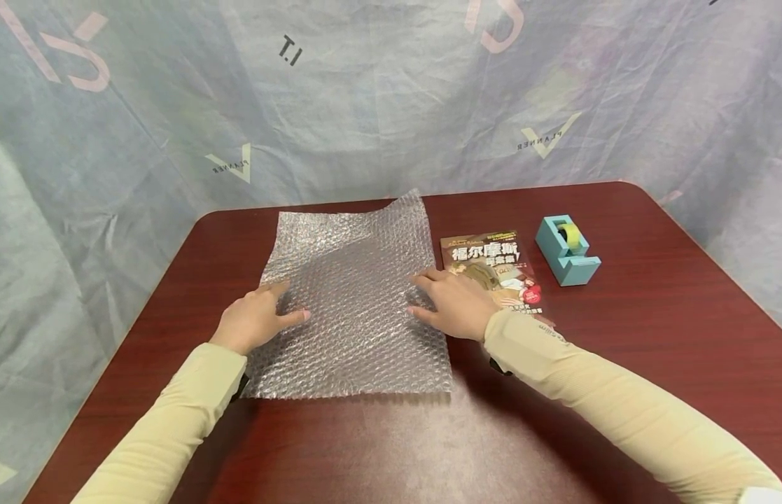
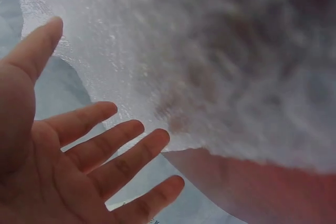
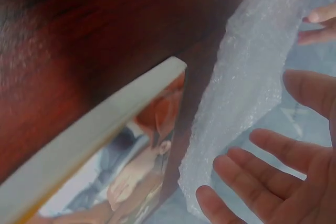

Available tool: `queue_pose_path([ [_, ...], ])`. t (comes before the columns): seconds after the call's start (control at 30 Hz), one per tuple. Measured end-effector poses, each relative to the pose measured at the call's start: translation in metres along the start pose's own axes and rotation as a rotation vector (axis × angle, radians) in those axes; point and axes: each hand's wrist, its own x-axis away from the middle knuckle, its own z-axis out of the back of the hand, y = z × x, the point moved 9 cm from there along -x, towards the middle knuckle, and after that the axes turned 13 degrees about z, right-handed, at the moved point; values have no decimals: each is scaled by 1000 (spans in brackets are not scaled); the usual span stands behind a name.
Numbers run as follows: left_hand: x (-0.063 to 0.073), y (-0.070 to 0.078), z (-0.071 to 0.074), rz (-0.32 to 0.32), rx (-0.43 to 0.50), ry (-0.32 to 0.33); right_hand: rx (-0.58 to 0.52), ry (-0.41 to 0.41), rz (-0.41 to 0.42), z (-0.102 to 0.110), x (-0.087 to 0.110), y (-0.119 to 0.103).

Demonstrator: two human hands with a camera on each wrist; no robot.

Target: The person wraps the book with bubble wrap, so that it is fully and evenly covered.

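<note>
Bubble wrap [image 1: 359, 315]: spread on the bench [image 1: 655, 322], left of the book [image 1: 491, 253].
Left hand [image 1: 255, 318]: at the wrap's left edge, fingers [image 2: 105, 140] released.
Right hand [image 1: 455, 304]: at the wrap's right edge, fingers released, sleeve [image 1: 542, 353] partly hiding the book.
Tape dispenser [image 1: 562, 255]: right of the book, seen in the head view only.
Right wrist view: adds the book's pale side edge [image 3: 105, 116].

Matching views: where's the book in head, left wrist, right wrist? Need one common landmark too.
Head: right of centre; the book lies between bubble wrap and tape dispenser, partly behind the right hand.
Left wrist: not in it.
Right wrist: lower left, pale page edge running diagonally up to the right.
Shared landmark: the bubble wrap, in all three.
</note>
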Motion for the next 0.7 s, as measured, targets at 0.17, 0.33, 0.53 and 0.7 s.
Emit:
queue_pose_path([
  [0.17,-2,-3,-4,-10,-5,-11,-1,-26,-9,-5,-1,1],
  [0.33,-4,-6,-8,-10,-15,-28,20,-59,-19,-10,-2,1],
  [0.53,-5,-6,-13,-25,-44,-29,38,-115,-30,-17,-3,3],
  [0.7,-6,0,-13,-42,-92,-15,69,-157,-29,-23,-3,5],
])
